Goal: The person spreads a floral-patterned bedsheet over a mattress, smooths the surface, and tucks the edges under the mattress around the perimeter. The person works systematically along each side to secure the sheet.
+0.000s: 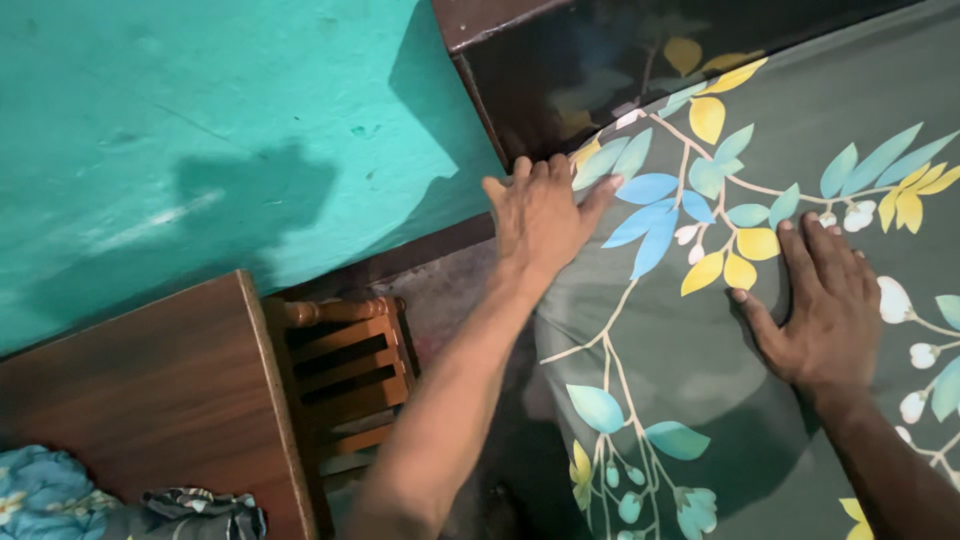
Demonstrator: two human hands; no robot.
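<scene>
**On the sheet's corner, both hands flat**

Under our palms lies the sheet (700,350), grey-green with blue and yellow leaves and small white buds printed on it. Our left hand (543,218) rests at its upper corner, fingers together and stretched out, the fingertips over a blue leaf and the knuckles close to the dark headboard (560,70) just above. It grips nothing; it lies open, pressing the cloth at the edge. Our right hand (825,300) is well to the right of the left, also open and spread flat on the sheet, thumb pointing towards the left hand, fingertips near a cluster of yellow leaves (a white bud sits just beside the little finger).

Between the two hands runs a printed branch with blue and yellow leaves. Left of our left forearm the sheet's edge drops away, and beyond it stands a small wooden rack (345,370) with slats. Further left is a brown tabletop (150,400), with bunched blue cloth (45,495) at its near corner. Above that, left of the left hand, is the teal wall (200,130).
</scene>
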